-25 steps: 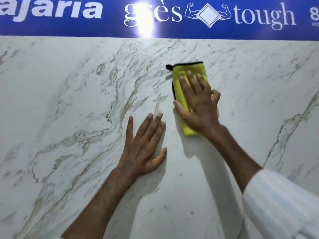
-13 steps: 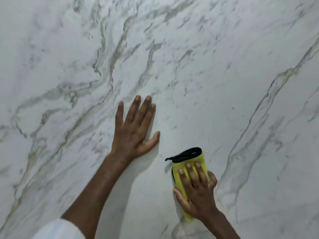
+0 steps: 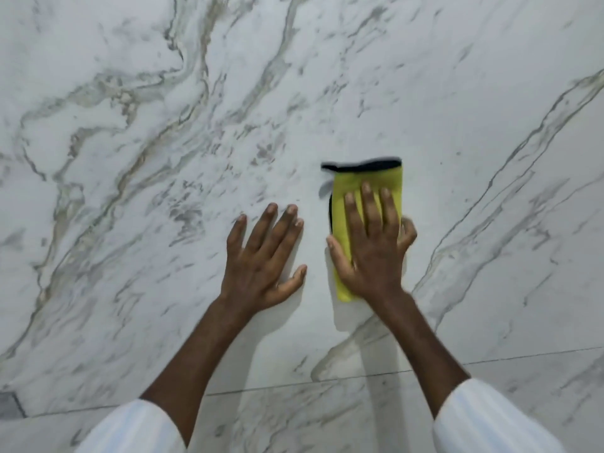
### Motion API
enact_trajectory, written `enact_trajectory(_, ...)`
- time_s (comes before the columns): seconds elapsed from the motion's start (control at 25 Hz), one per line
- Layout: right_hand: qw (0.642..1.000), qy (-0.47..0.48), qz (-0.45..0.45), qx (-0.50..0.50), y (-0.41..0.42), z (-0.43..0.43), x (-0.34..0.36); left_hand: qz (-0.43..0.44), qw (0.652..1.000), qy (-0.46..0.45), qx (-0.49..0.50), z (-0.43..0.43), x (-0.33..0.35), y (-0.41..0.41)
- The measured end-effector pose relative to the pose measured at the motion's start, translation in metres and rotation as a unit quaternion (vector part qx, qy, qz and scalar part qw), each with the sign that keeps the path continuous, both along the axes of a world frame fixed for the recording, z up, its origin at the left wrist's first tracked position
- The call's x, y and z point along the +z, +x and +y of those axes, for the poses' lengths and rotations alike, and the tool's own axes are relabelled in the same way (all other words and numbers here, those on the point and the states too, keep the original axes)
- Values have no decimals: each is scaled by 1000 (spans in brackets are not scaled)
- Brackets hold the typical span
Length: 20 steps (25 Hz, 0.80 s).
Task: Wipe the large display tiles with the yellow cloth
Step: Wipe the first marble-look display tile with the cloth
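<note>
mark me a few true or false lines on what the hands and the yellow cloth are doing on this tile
1. The right hand presses the folded yellow cloth with black trim flat against the white marble-look tile with grey veins. True.
2. The left hand grips a corner of the cloth. False: it rests flat on the tile beside the cloth, apart from it.
3. The cloth's black trim lies at the fingertip end. True.
4. The cloth is crumpled into a ball. False: it is folded into a flat oblong.
5. A thin joint line crosses the surface below both hands. True.
</note>
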State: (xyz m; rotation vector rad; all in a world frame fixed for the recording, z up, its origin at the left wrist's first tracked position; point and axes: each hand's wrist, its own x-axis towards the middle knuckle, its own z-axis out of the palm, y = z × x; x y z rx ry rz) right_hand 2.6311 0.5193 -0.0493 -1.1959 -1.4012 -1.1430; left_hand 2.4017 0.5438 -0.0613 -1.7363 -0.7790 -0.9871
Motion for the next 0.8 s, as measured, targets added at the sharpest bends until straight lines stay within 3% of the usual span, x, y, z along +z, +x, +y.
enact_trajectory(0.2,990,-138,-23,3,-12,-20,-206,-9,1000,7,4,0,2,3)
enact_trajectory(0.32,978,-205,-33,11,-6,-37,-268,-15,1000,-7,2,-1,2,4)
enact_trajectory(0.48,988,-149,-38,30,5,-27,-218,-21,1000,-12,10,-2,1,6)
enact_trajectory(0.64,996,-72,49,2,42,-11,-116,-40,997,-58,-35,-14,-14,43)
enact_trajectory(0.72,996,-67,59,17,58,-8,-127,-45,996,-70,-7,-13,-25,61)
enact_trajectory(0.8,994,-92,51,21,72,-12,-182,-53,997,-60,24,-6,-31,68)
